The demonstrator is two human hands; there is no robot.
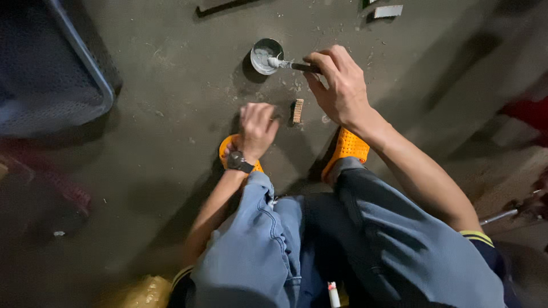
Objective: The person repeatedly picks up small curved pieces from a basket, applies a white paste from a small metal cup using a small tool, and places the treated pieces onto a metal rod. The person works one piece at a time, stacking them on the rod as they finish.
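I look down from the head camera at a person squatting on a dusty floor; my right hand [338, 85] is curled shut around a dark-handled tool [297, 66]; the tool's tip is thick with grey paste and sits over the rim of a small round tin [264, 56], which stands on the floor just ahead of the hand; my left hand [257, 128] hangs lower, over the left foot, fingers bent in loosely; I cannot tell if it grips anything; a dark watch [238, 162] wraps its wrist; a small brown block [297, 110] stands on the floor between the two hands; orange shoes [348, 145] peek out under blue jeans [319, 239]; a dark mesh crate [51, 68] sits far left.
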